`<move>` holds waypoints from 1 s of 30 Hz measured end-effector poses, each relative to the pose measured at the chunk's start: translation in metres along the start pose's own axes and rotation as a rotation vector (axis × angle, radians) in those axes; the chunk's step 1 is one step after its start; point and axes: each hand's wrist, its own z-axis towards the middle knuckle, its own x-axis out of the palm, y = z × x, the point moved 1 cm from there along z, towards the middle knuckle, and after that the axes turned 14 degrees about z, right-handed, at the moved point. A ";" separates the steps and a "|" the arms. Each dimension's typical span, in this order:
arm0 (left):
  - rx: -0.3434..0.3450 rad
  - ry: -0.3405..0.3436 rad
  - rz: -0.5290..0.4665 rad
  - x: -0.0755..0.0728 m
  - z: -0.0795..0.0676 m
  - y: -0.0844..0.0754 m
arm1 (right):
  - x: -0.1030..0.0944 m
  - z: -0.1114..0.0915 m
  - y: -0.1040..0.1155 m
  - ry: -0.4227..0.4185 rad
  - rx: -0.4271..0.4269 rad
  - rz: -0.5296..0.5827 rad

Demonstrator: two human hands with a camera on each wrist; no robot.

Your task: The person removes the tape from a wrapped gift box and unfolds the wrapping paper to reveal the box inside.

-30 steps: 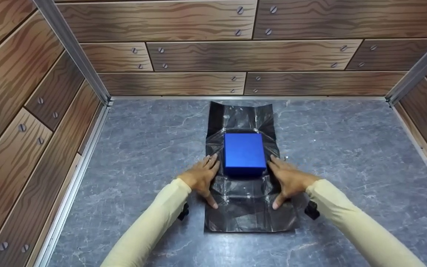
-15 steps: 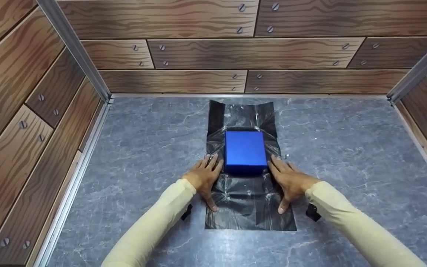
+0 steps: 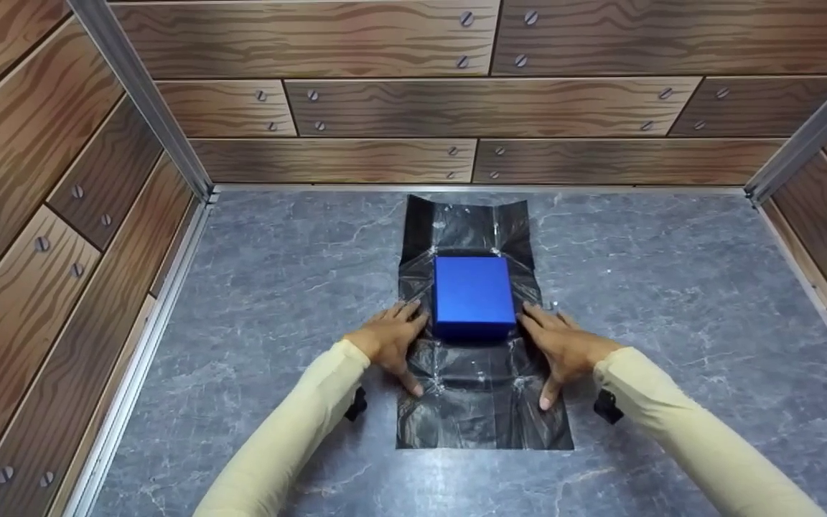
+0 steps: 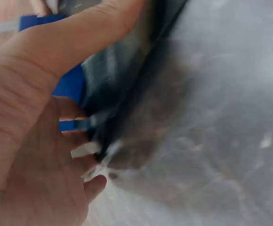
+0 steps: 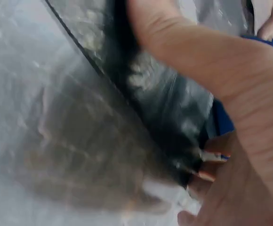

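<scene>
A blue box (image 3: 472,291) sits on a creased sheet of shiny black plastic (image 3: 485,427). At the box's left, my left hand (image 3: 388,343) rests on the sheet's left edge with fingers spread, the thumb pointing toward the near end. My right hand (image 3: 564,350) mirrors it on the right edge, its fingertips close beside the box. Both wrist views show extended fingers over the plastic's border. Part of the blue box (image 4: 71,87) shows behind the left thumb in the left wrist view. Neither hand grips the box.
The sheet lies on a grey marbled tabletop (image 3: 298,251). Wood-pattern panels (image 3: 485,108) rise at the back and both sides, joined by metal corner posts (image 3: 142,100). Small dark devices (image 3: 607,407) sit under the wrists.
The sheet's near edge, rounded at its corners a second ago, now lies straighter and flatter. My right thumb has shifted slightly outward. The box stays in place.
</scene>
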 end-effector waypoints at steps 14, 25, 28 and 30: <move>-0.072 -0.198 0.067 -0.039 0.056 0.035 | -0.058 0.061 -0.011 -0.147 0.049 0.042; -0.143 -0.046 -0.052 -0.037 0.079 0.054 | -0.077 0.100 -0.034 -0.125 0.114 0.060; -0.154 -0.039 -0.088 -0.037 0.081 0.059 | -0.077 0.102 -0.038 -0.114 0.113 0.075; -0.157 -0.039 -0.098 -0.038 0.083 0.061 | -0.077 0.103 -0.040 -0.110 0.108 0.083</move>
